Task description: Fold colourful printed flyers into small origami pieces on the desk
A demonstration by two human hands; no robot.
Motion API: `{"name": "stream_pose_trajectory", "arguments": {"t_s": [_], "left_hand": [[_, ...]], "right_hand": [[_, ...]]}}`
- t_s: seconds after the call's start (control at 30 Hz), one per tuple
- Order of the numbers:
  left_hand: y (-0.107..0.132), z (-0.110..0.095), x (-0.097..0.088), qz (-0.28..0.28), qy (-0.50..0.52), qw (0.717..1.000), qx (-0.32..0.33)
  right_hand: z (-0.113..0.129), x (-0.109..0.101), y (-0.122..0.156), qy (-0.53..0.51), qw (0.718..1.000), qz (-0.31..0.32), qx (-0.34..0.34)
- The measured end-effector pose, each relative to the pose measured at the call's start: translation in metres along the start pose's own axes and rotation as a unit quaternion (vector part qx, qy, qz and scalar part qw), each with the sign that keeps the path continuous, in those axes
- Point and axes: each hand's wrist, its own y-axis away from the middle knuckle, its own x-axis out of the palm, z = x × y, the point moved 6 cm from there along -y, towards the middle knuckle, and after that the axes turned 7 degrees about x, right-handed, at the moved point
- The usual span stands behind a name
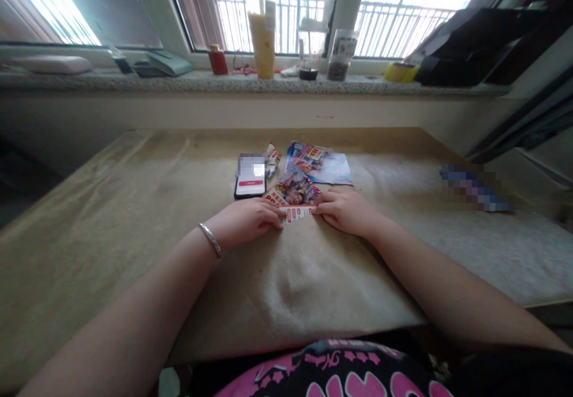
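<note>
Both my hands rest on a tan table (134,206) and pinch a colourful printed leaflet (295,194) between them. My left hand (246,221), with a silver bracelet on the wrist, grips the leaflet's near left corner with curled fingers. My right hand (342,211) holds its near right edge, fingers closed. The leaflet looks folded, lying flat on the table. A phone (250,176) with a lit screen lies just beyond my left hand. A second glossy leaflet (320,164) lies beyond the first.
A small crumpled paper piece (272,155) sits by the phone. A blurred object (474,188) lies at the table's right. The windowsill behind carries a yellow cup (262,45), a red jar (218,61), a glass jar (340,57), a yellow tape roll (400,73) and dark items (474,45).
</note>
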Motion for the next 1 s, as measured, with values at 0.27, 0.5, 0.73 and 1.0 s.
{"name": "stream_pose_trajectory", "arguments": {"t_s": [0.27,0.5,0.73,1.0], "left_hand": [[0.005,0.010,0.003,0.048,0.029,0.998,-0.023],[0.005,0.002,-0.004,-0.003,0.049,0.999,0.016],[-0.001,-0.008,0.001,-0.056,-0.018,0.998,0.029],[-0.002,-0.006,0.002,-0.058,0.014,0.997,0.042]], "right_hand": [[0.000,-0.001,0.001,-0.006,1.000,0.006,0.000],[0.004,-0.003,0.001,0.006,1.000,0.012,-0.001],[0.022,0.000,-0.004,-0.063,0.997,-0.012,-0.038],[0.014,0.001,-0.004,-0.048,0.999,0.010,-0.012]]}}
